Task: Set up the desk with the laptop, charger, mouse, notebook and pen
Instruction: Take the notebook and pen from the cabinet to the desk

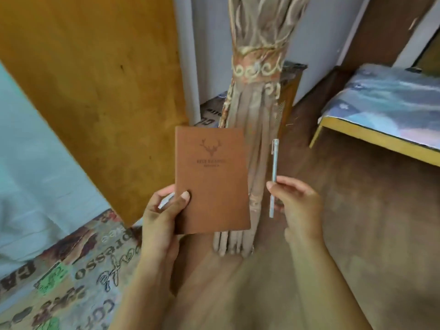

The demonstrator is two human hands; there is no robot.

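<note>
A brown notebook (pixel 212 179) with a deer-head emblem on its cover is held upright in front of me. My left hand (pixel 164 210) grips its lower left corner, thumb on the cover. My right hand (pixel 295 198) pinches a slim pale-blue pen (pixel 273 172) that stands nearly vertical, its clip end up. Notebook and pen are a little apart, both in the air above the wooden floor. The laptop, charger and mouse are out of sight.
A tied-back patterned curtain (pixel 257 98) hangs straight ahead. A large wooden panel (pixel 95 79) stands at left above a printed cloth (pixel 71 277). A yellow-edged table with a blue printed cover (pixel 390 103) is at right. Wooden floor (pixel 369 222) lies below.
</note>
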